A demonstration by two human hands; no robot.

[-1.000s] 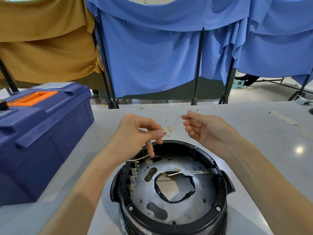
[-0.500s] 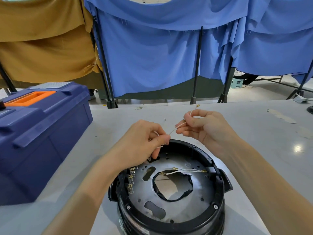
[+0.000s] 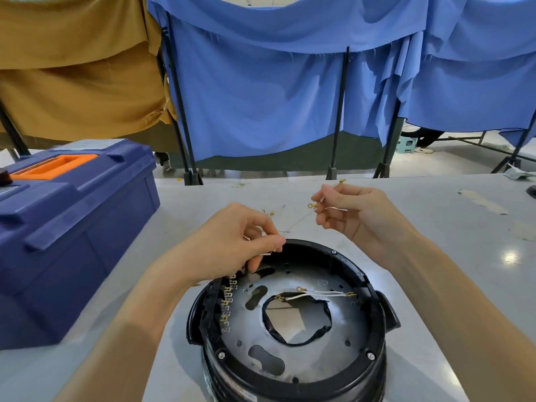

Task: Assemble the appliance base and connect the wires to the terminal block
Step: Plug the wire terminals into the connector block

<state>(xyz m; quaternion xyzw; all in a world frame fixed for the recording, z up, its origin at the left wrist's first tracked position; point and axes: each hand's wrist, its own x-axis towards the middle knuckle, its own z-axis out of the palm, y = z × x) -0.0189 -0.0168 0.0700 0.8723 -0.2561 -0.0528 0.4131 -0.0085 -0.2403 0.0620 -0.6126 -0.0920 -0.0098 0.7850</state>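
A round black appliance base [image 3: 374, 355] with a grey metal plate [image 3: 342, 343] stands upside down on the table in front of me. A terminal block [image 3: 226, 303] with brass tabs runs along its left inner rim. Two white wires [image 3: 322, 293] with brass ends lie across the plate's centre hole. My left hand [image 3: 232, 245] pinches thin white wires just above the base's far left rim. My right hand [image 3: 353, 213] pinches another thin white wire with a brass ring terminal [image 3: 312, 205], held above the table behind the base.
A dark blue toolbox [image 3: 75, 227] with an orange handle stands on the table to the left, close to my left forearm. The grey table [image 3: 464, 227] stretches to the right. Blue and mustard cloths hang on black stands behind the table.
My hands have drawn apart: the right hand rose and moved right with its wire, showing the ring terminal. The left hand stays over the base's rim with its wires.
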